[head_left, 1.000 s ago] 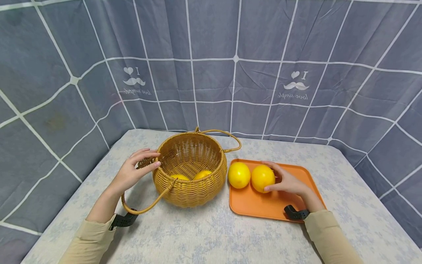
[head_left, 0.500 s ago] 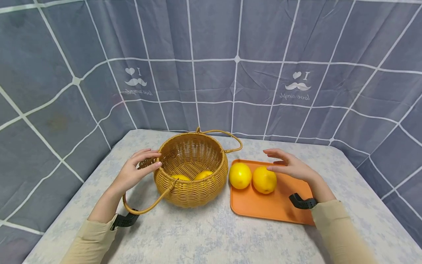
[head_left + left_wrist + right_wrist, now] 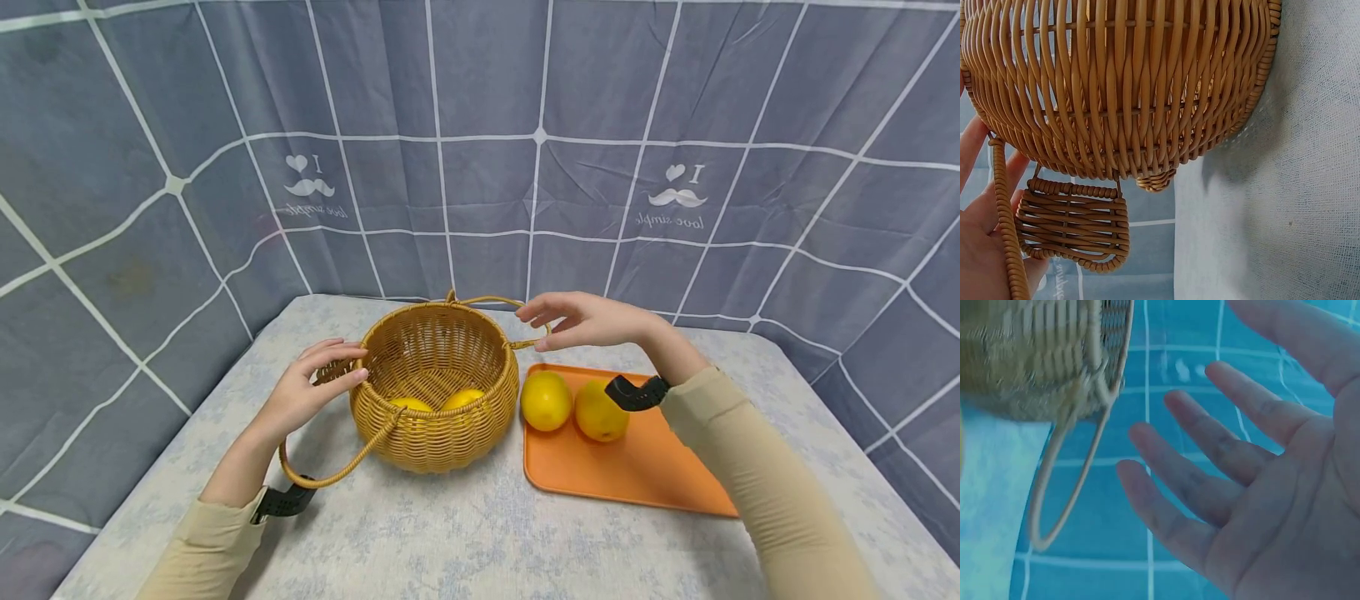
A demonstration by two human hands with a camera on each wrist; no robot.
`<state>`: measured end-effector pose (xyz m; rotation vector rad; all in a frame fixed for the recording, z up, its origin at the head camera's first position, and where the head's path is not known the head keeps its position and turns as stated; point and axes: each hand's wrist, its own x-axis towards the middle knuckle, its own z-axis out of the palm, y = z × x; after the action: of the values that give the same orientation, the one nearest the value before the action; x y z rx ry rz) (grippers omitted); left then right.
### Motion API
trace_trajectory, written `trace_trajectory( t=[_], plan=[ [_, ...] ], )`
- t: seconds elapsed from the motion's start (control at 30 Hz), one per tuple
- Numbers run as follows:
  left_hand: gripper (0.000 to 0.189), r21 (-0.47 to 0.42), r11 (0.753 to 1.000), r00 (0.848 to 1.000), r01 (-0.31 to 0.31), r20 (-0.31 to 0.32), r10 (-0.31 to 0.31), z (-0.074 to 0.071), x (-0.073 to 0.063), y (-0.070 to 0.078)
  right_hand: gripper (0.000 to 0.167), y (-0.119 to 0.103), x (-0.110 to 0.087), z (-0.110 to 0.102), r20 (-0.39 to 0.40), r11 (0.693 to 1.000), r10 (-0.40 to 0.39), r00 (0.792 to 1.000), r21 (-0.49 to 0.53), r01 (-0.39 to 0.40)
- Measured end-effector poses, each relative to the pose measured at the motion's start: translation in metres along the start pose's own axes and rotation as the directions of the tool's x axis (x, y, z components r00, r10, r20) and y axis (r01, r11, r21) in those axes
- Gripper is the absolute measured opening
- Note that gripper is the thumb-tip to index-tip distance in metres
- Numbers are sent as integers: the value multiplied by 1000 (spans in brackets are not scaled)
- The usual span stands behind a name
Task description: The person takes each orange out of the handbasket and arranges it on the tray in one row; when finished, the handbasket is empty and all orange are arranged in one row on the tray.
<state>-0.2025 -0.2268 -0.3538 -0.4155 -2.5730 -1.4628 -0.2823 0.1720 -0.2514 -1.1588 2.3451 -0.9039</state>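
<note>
Nearest, low in front of the basket [image 3: 442,448], at its left and right, a left sleeve [image 3: 198,550] and a right sleeve [image 3: 772,475], both beige. At each cuff, a black band: left band [image 3: 285,502] to the basket's front left, right band [image 3: 637,393] to its right. Beneath and around the basket, a table [image 3: 450,542] in pale, blue-flecked cloth.

At the basket's front left, a near handle [image 3: 341,473], looped outward. At the basket's left rim, the left hand [image 3: 294,398], with fingers fairly straight, thumb well apart and tips touching the rim: wide, without a visible grip. Beside those fingers, in the left wrist view, a small woven flap [image 3: 1075,219], joined to the basket.

Right of the basket, an orange tray [image 3: 585,479]. On it, two yellow fruits: inner fruit [image 3: 546,401] just beside the basket, outer fruit [image 3: 598,415] farther right, partly behind the right band. Inside the basket, low along its front wall, two more: left fruit [image 3: 411,403] and right fruit [image 3: 462,398], both half hidden.

Off the basket's far right, in the air by the far handle [image 3: 491,298], the right hand [image 3: 588,321], wide, with fingers spread and nothing held. Behind the basket, a grey-blue curtain [image 3: 480,192] with white grid lines and mirrored moustache prints [image 3: 677,197].
</note>
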Motion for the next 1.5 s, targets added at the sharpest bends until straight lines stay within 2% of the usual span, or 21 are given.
trace_trajectory(
  t=[0.23,0.5,0.57,0.7,0.87,1.03,1.2,1.5],
  plan=[
    [39,2,1000,1000,-3,9,3,0,0,-1,51,-29,51,2,157,1000,-24,987,8,23],
    [39,4,1000,1000,-8,6,8,-1,0,-3,55,-49,105,17,285,999,38,958,-31,-30],
    [39,4,1000,1000,-7,5,7,-2,-1,-3,55,-50,117,25,313,998,54,948,-54,-39],
    [41,7,1000,1000,-2,7,2,-1,-2,-3,54,-49,135,41,392,995,94,915,-61,-76],
    [40,9,1000,1000,-8,9,8,-1,0,-3,52,-42,148,54,452,990,135,882,-34,-134],
    [38,11,1000,1000,-11,12,11,-1,1,-2,58,-33,155,61,479,987,143,866,-1,-162],
    [39,6,1000,1000,-2,17,2,0,0,-2,64,-27,160,67,505,982,166,847,-11,-186],
    [40,-6,1000,1000,0,6,0,-1,1,-2,68,-14,171,81,517,981,180,837,-26,-195]
  ],
)
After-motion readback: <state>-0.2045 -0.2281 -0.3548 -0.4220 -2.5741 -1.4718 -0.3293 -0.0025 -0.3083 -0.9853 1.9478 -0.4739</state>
